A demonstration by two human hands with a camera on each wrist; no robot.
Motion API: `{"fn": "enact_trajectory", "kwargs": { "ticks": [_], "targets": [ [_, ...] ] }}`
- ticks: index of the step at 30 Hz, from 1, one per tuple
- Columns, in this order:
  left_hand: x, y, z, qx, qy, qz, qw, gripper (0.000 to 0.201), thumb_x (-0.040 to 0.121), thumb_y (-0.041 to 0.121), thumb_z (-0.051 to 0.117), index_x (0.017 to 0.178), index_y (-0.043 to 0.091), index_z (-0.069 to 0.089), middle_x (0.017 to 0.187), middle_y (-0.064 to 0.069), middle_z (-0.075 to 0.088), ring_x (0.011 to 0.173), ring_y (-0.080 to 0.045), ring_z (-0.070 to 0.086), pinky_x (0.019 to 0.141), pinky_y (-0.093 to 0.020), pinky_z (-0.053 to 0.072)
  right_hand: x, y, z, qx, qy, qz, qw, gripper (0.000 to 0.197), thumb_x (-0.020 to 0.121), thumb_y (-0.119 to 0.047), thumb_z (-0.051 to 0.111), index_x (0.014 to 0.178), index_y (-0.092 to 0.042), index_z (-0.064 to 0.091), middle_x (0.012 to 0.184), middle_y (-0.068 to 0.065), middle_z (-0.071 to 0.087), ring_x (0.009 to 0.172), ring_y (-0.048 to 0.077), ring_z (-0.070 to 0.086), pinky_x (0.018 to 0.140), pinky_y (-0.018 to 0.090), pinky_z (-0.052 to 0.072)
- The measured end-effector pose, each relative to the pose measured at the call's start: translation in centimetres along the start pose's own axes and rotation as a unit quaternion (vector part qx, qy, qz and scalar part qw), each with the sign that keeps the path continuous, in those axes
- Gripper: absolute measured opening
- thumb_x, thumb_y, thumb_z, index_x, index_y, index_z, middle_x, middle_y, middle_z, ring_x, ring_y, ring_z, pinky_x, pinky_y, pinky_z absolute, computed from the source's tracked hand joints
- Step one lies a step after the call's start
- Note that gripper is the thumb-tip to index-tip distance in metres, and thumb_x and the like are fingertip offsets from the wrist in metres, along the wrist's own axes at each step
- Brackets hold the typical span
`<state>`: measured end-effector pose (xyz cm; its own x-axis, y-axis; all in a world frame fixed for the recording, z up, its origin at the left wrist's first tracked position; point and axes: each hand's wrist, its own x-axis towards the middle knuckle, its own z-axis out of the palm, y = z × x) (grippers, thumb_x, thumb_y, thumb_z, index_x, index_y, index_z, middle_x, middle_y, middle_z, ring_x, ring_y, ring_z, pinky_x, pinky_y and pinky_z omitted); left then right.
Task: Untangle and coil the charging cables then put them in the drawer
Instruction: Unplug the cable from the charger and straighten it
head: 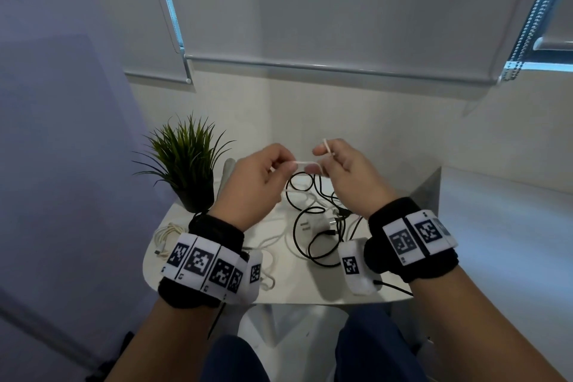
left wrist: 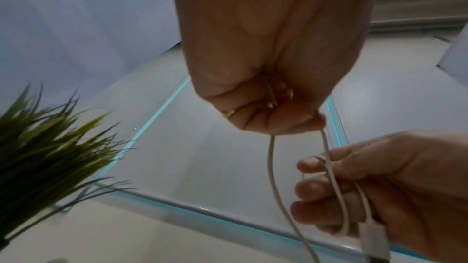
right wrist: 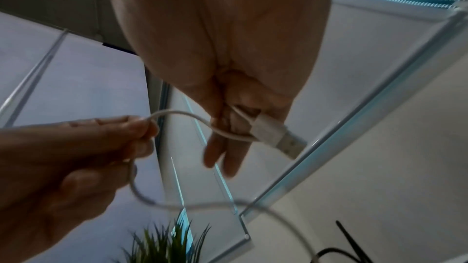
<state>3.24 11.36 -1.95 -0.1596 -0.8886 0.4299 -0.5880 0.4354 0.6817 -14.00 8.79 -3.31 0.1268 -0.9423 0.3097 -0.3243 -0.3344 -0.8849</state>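
Both hands are raised above the small white table [head: 291, 288], and a white USB cable [head: 305, 162] runs between them. My left hand [head: 257, 177] pinches the cable [left wrist: 272, 159] in curled fingers. My right hand [head: 344, 164] holds the end with the white USB plug [right wrist: 276, 135] against its fingers, and the cord [right wrist: 182, 114] loops back to the left hand. On the table below lie tangled black cables [head: 313, 226] and a white charger plug [head: 313, 225]. A coiled white cable [head: 169, 234] lies at the table's left edge.
A potted green plant [head: 186, 161] stands at the table's back left, close to my left hand. Wall and window blinds [head: 310, 9] close off the back. More white cable [head: 269, 276] trails near the front edge. My knees sit under the table front.
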Motion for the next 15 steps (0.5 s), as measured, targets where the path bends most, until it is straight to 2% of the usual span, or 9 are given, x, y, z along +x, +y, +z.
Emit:
{"fn": "enact_trajectory", "kwargs": {
  "ticks": [1,2,4,5,7,9,11,13,15],
  "targets": [
    [0.2,0.2,0.0,-0.018,0.029,0.007,0.999,0.007,0.087,0.041,0.053,0.082,0.037,0.056,0.070,0.015,0.060,0.049,-0.011,0.059,0.069,-0.040,0.051,-0.2,-0.2,0.2,0.023,-0.021,0.007,0.999,0.017,0.100,-0.013,0.037,0.100,-0.019,0.052,0.072,-0.001,0.066,0.068,0.022,0.063,0.074,0.039,0.050],
    [0.4,0.3,0.0,-0.035,0.057,0.009,0.998,0.008,0.090,0.036,0.056,0.081,0.035,0.057,0.070,0.012,0.060,0.047,-0.011,0.058,0.059,-0.031,0.050,-0.3,-0.4,0.3,0.040,-0.032,0.009,0.999,0.017,0.100,-0.016,0.037,0.098,-0.018,0.054,0.063,0.000,0.062,0.060,0.020,0.060,0.068,0.039,0.048],
    [0.6,0.6,0.0,-0.067,0.103,0.006,0.992,0.010,0.092,0.023,0.059,0.083,0.028,0.058,0.072,0.008,0.059,0.043,-0.010,0.052,0.047,-0.018,0.043,-0.5,-0.9,0.2,0.058,-0.037,0.014,0.998,0.022,0.100,-0.025,0.040,0.093,-0.017,0.060,0.050,-0.011,0.051,0.048,0.008,0.048,0.054,0.028,0.040],
    [0.7,0.7,0.0,-0.078,0.119,0.002,0.990,0.008,0.092,0.021,0.060,0.084,0.024,0.059,0.073,0.006,0.059,0.042,-0.011,0.050,0.044,-0.015,0.040,-0.5,-1.0,0.1,0.060,-0.044,0.016,0.997,0.026,0.100,-0.030,0.042,0.088,-0.018,0.062,0.046,-0.015,0.047,0.045,0.002,0.043,0.050,0.021,0.037],
    [0.9,0.4,0.1,-0.083,0.138,-0.015,0.987,0.008,0.091,0.019,0.060,0.085,0.022,0.060,0.073,0.004,0.059,0.041,-0.010,0.048,0.042,-0.013,0.039,-0.6,-1.1,-0.1,0.049,-0.064,0.011,0.997,0.033,0.099,-0.033,0.045,0.076,-0.017,0.062,0.041,-0.016,0.043,0.040,0.001,0.039,0.046,0.016,0.033],
    [1.1,-0.2,0.3,-0.087,0.142,-0.040,0.985,0.014,0.092,0.017,0.059,0.082,0.027,0.059,0.072,0.002,0.059,0.040,-0.007,0.048,0.042,-0.014,0.039,-0.7,-1.1,-0.2,0.069,-0.066,0.008,0.995,0.039,0.098,-0.032,0.047,0.064,-0.017,0.058,0.041,-0.013,0.036,0.038,0.004,0.032,0.043,0.019,0.030],
    [1.2,-1.0,0.7,-0.091,0.133,-0.070,0.985,0.020,0.093,0.018,0.056,0.080,0.033,0.060,0.071,0.003,0.060,0.040,-0.008,0.049,0.044,-0.018,0.041,-0.6,-1.2,-0.3,0.123,-0.047,0.021,0.991,0.041,0.099,-0.031,0.044,0.061,-0.017,0.053,0.041,-0.011,0.034,0.036,0.006,0.030,0.040,0.020,0.029],
    [0.8,-1.4,1.4,-0.088,0.104,-0.096,0.986,0.018,0.095,0.019,0.054,0.088,0.033,0.064,0.071,0.005,0.060,0.042,-0.010,0.051,0.046,-0.020,0.041,-0.5,-1.7,-0.5,0.176,-0.025,0.029,0.984,0.040,0.101,-0.028,0.041,0.065,-0.014,0.052,0.042,-0.007,0.041,0.037,0.008,0.033,0.037,0.018,0.029],
    [0.2,-1.4,2.4,-0.090,0.061,-0.112,0.988,0.016,0.096,0.017,0.051,0.101,0.025,0.064,0.072,0.006,0.057,0.039,-0.005,0.049,0.045,-0.017,0.043,-0.4,-2.2,-0.6,0.204,-0.010,0.028,0.979,0.038,0.102,-0.026,0.038,0.070,-0.013,0.053,0.049,-0.003,0.055,0.039,0.010,0.041,0.037,0.019,0.031]
  ]
}}
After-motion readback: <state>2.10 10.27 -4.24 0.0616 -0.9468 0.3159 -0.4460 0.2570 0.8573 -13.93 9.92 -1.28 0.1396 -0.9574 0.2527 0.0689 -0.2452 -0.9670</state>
